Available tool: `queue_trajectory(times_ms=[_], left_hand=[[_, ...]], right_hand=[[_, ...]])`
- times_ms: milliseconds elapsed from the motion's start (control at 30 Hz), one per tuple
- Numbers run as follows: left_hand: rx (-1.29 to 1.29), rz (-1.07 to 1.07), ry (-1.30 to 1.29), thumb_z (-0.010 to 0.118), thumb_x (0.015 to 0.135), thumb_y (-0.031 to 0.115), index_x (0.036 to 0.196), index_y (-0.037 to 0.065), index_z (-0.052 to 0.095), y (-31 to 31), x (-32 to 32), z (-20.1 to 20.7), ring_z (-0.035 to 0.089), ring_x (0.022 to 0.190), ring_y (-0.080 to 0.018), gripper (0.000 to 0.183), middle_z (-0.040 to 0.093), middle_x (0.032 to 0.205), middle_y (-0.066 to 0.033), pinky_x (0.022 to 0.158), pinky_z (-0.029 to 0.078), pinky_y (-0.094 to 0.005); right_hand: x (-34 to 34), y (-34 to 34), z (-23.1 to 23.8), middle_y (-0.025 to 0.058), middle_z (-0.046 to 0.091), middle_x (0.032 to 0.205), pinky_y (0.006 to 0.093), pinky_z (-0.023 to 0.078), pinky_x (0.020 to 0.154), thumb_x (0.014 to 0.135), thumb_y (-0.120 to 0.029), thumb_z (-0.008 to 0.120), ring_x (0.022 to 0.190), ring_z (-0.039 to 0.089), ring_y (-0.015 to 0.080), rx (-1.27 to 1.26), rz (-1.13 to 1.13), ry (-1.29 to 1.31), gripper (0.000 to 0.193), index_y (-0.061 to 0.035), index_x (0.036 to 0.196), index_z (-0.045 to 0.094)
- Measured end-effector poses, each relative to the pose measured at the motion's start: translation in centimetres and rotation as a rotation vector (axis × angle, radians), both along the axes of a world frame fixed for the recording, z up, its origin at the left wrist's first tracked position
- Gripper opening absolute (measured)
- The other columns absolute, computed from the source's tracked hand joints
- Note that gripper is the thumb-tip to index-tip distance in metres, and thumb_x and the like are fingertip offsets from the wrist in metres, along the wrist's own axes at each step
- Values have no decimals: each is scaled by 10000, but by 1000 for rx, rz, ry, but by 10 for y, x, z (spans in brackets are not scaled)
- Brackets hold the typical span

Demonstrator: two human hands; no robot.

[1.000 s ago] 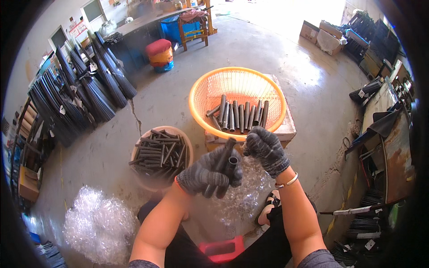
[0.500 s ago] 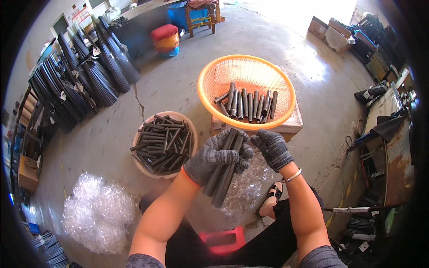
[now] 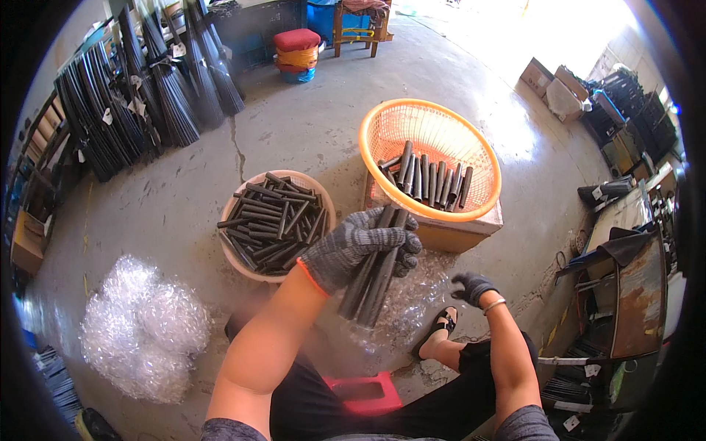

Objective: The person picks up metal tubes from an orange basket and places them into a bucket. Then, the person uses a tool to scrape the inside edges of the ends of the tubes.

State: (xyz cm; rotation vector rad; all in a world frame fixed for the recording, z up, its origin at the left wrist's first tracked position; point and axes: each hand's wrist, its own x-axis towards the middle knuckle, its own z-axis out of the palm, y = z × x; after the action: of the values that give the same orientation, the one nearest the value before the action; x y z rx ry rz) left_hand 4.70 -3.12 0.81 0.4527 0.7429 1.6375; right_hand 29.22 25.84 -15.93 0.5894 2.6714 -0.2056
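My left hand [image 3: 360, 246], in a grey knitted glove with an orange cuff, is wrapped round a few dark tubes [image 3: 379, 289], held slanting. Lower and to the right, my gloved right hand [image 3: 474, 288] hovers over loose clear plastic film [image 3: 408, 301] with its fingers apart and nothing visible in them. An orange plastic basket [image 3: 495, 151] beyond my hands holds several dark tubes [image 3: 432, 181], most leaning side by side. To the left, a pale round basin [image 3: 329, 198] is heaped with more short dark tubes [image 3: 268, 220].
The orange basket rests on a cardboard box [image 3: 460, 239]. A big mound of clear film [image 3: 147, 331] lies at the left. Bundles of long dark rods [image 3: 110, 110] stand at the far left. A red-topped stool [image 3: 297, 55] is at the back; shelving [image 3: 636, 294] lines the right.
My right hand has moved down and right, away from the tubes, and its fingers have opened. My left hand still grips the tubes. The view has shifted slightly.
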Motion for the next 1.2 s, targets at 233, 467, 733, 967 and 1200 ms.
queue_trajectory(times_ms=[233,467,733,967,1200], left_hand=[[111,-34,58,650,847,180,1123,6,563,7,3,-7,644,795,-198,338,649,928,-106,708,539,-297],[-33,108,379,719,783,115,1013,10,636,9,-5,-15,607,805,-120,267,667,908,-52,757,505,-260],[-19,-35,509,712,752,22,989,17,646,11,5,-15,598,810,-119,246,662,879,-47,772,495,-248],[-121,-65,467,716,753,58,937,35,643,13,8,-17,572,667,-93,199,637,803,-28,582,487,-250],[-53,-79,434,714,764,69,959,38,640,-4,8,-13,599,691,-101,211,652,817,-34,607,500,-241]], right_hand=[[-125,-123,155,97,555,1195,251,435,877,852,-297,653,1019,528,131,-1349,-43,902,596,-26,1329,421],[-146,-128,100,20,625,919,242,478,705,833,-208,659,806,578,113,-1472,-233,761,317,-18,1081,603],[-128,-108,93,5,625,858,229,482,675,891,-130,606,770,570,85,-1143,-153,1051,119,-26,949,602],[-121,-98,67,34,631,806,262,487,694,902,-115,600,758,576,104,-952,-400,1208,118,0,873,595],[-61,-48,-40,199,621,933,452,445,777,907,-303,507,904,567,402,35,-413,678,296,-32,896,626]])
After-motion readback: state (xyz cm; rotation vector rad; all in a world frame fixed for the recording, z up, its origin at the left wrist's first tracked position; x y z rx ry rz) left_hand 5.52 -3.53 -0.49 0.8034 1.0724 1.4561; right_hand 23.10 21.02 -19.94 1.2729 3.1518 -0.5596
